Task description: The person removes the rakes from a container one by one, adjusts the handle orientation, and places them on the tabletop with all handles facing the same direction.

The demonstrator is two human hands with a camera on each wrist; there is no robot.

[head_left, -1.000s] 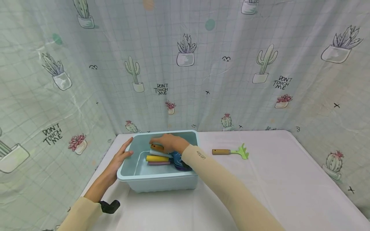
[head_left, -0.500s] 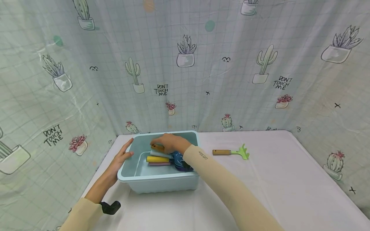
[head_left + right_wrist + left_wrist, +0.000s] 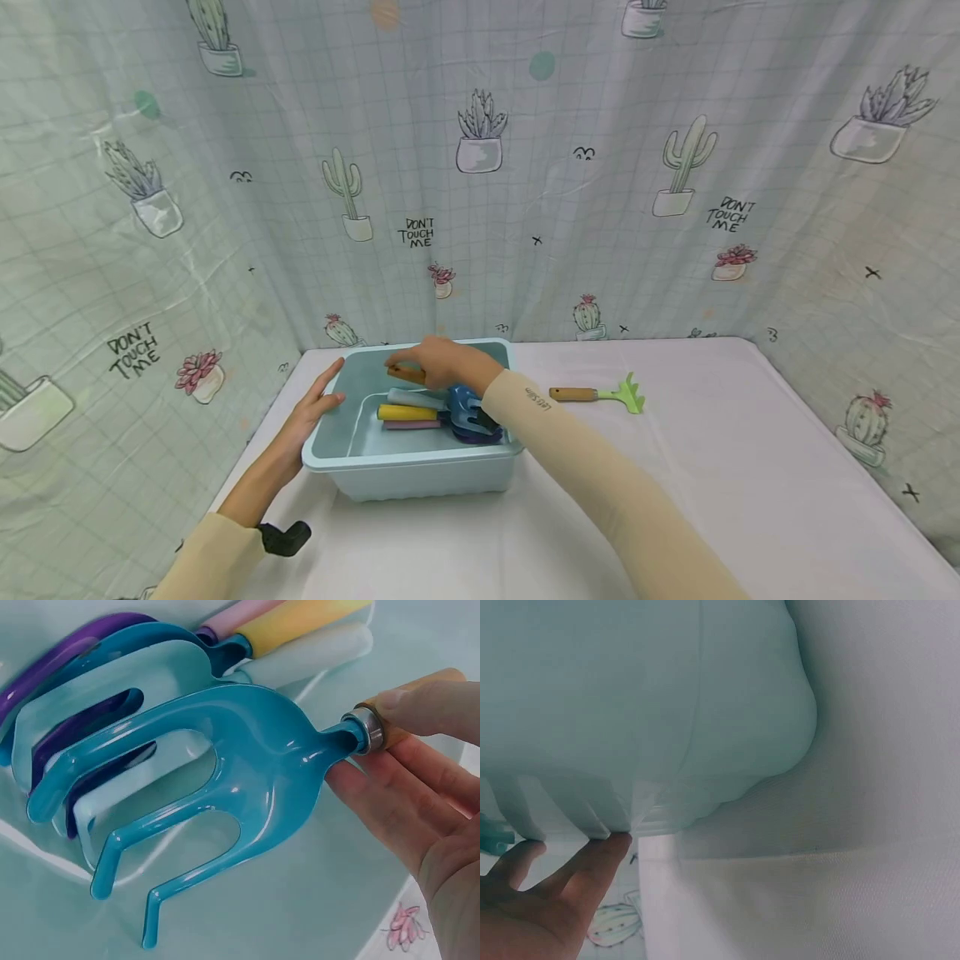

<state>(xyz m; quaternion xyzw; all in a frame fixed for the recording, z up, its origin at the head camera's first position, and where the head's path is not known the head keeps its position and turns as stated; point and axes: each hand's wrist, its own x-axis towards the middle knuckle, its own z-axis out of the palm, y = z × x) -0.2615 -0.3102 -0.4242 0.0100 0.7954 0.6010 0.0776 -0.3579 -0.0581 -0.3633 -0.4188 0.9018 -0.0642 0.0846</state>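
Observation:
My right hand (image 3: 450, 364) pinches the wooden handle (image 3: 406, 374) of a blue hand rake inside the light blue plastic bin (image 3: 420, 477). In the right wrist view, thumb and fingers hold the blue hand rake (image 3: 255, 761) near its metal collar, with its tines over the other tools. Beneath it lie a pale blue hand rake (image 3: 176, 667), a tool with a yellow handle (image 3: 407, 412), and a purple one with a pink handle (image 3: 412, 424). My left hand (image 3: 302, 421) rests against the bin's left rim, fingers extended; the left wrist view shows fingertips touching the rim.
A green hand rake (image 3: 630, 393) with a wooden handle lies on the white table (image 3: 720, 467), right of the bin. A cactus-print curtain (image 3: 570, 192) hangs around the back and sides.
My right hand has risen slightly, lifting the blue hand rake's wooden handle away from the pale handle below. My left hand stays at the rim.

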